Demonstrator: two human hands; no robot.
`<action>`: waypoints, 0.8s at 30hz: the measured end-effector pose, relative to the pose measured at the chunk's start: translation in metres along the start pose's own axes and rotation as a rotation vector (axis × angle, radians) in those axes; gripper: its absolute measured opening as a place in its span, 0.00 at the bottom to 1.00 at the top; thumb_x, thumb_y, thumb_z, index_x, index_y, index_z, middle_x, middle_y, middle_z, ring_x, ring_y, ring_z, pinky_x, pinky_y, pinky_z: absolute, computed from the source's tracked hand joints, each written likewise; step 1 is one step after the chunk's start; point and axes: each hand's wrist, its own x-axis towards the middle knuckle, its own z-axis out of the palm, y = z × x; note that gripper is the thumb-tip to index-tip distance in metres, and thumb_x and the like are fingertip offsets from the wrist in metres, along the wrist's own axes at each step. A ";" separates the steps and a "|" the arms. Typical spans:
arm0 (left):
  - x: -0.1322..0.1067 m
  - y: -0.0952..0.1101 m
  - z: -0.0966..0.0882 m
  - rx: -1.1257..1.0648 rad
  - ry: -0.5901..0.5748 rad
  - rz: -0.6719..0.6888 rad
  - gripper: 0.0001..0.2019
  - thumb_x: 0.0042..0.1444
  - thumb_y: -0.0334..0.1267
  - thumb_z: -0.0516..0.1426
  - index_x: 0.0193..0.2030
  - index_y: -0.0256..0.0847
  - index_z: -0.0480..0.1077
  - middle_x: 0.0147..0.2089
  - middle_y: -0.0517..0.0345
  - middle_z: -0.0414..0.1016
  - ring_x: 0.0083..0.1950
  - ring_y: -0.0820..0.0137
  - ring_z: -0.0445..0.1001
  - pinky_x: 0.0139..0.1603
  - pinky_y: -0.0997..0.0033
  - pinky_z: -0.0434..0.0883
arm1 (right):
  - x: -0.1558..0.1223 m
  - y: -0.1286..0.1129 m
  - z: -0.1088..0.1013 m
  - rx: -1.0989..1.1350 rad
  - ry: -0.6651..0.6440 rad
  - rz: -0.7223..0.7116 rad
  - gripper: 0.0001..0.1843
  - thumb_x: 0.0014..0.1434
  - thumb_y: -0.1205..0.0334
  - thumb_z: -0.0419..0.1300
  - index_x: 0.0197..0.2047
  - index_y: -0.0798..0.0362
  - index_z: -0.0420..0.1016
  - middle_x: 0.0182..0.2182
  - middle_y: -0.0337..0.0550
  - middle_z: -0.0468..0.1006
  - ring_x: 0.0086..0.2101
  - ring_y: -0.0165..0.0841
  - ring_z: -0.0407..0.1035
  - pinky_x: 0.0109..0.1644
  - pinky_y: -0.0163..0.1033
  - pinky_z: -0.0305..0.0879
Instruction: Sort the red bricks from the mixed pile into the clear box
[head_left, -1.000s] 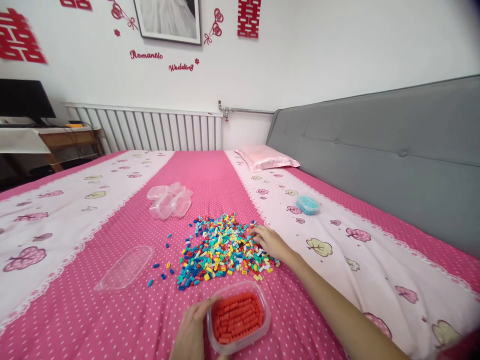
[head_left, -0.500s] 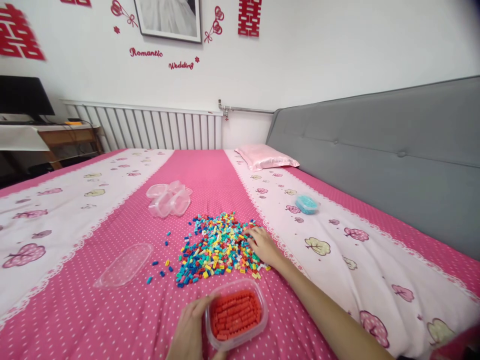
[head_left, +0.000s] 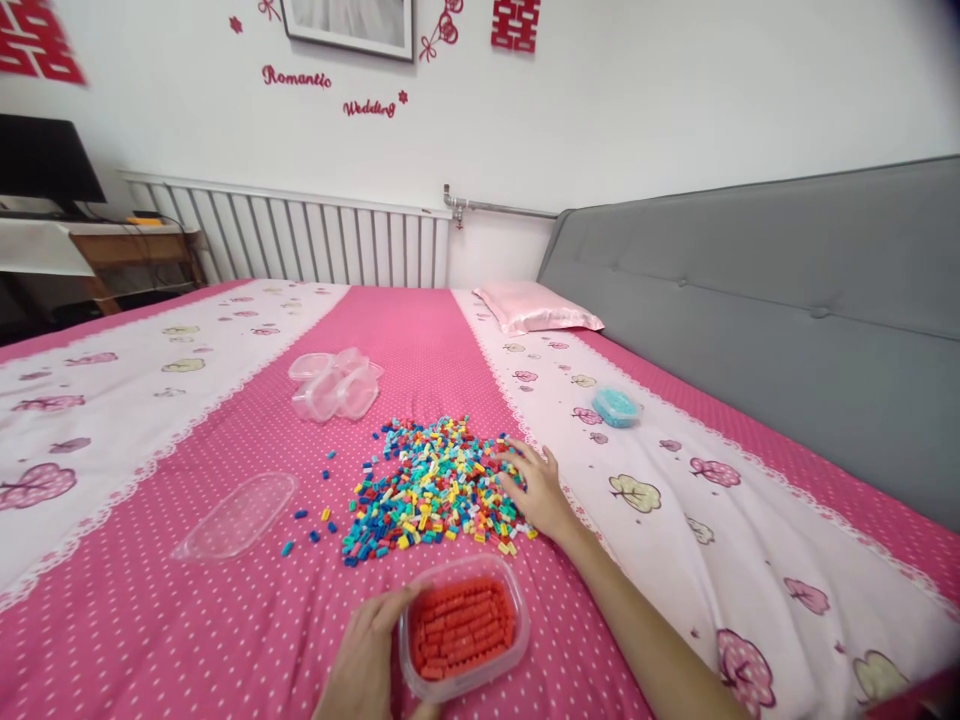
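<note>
A clear plastic box near the front of the bed holds rows of red building bricks. My left hand grips the box at its left side, fingers on the rim and thumb low at the near edge. Behind the box spreads a loose pile of small multicoloured bricks. At the pile's right edge rests my right hand, its fingers apart and reaching onto the bricks. I see nothing held in it, though the fingertips partly blend with the pile.
An oval clear lid lies left of the pile, with several stray bricks between. Farther back are several empty clear boxes. A closed box of light-blue pieces sits right, before a pink pillow and grey headboard.
My right hand's fingers have spread wider and shifted slightly at the pile's right edge. The left hand keeps hold of the box. The camera view has tilted a little.
</note>
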 end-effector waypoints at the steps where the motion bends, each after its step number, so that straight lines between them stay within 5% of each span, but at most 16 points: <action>1: 0.000 0.000 0.000 0.006 0.004 0.009 0.29 0.53 0.39 0.61 0.63 0.47 0.69 0.58 0.49 0.79 0.56 0.53 0.79 0.60 0.53 0.76 | -0.001 -0.006 0.001 -0.009 -0.018 -0.033 0.12 0.67 0.57 0.58 0.48 0.42 0.82 0.65 0.45 0.70 0.66 0.46 0.61 0.72 0.68 0.39; 4: -0.001 -0.001 0.000 0.030 0.002 0.032 0.29 0.53 0.39 0.61 0.64 0.48 0.68 0.58 0.50 0.78 0.56 0.53 0.79 0.59 0.53 0.76 | -0.004 -0.022 0.006 -0.035 -0.065 -0.110 0.06 0.63 0.59 0.64 0.39 0.41 0.84 0.63 0.40 0.73 0.66 0.46 0.58 0.72 0.66 0.35; 14: 0.000 -0.002 -0.001 0.075 -0.012 0.063 0.30 0.54 0.39 0.60 0.66 0.48 0.65 0.58 0.49 0.78 0.56 0.53 0.80 0.59 0.55 0.77 | 0.000 -0.032 0.011 -0.102 -0.083 -0.095 0.19 0.63 0.67 0.61 0.54 0.41 0.81 0.61 0.46 0.74 0.63 0.45 0.60 0.71 0.63 0.41; 24: 0.000 -0.006 -0.003 0.103 -0.063 0.084 0.31 0.57 0.39 0.59 0.68 0.49 0.61 0.60 0.50 0.76 0.57 0.53 0.78 0.60 0.52 0.77 | 0.022 -0.045 0.018 -0.125 -0.062 -0.019 0.10 0.64 0.65 0.65 0.46 0.43 0.85 0.54 0.47 0.77 0.59 0.45 0.62 0.67 0.57 0.48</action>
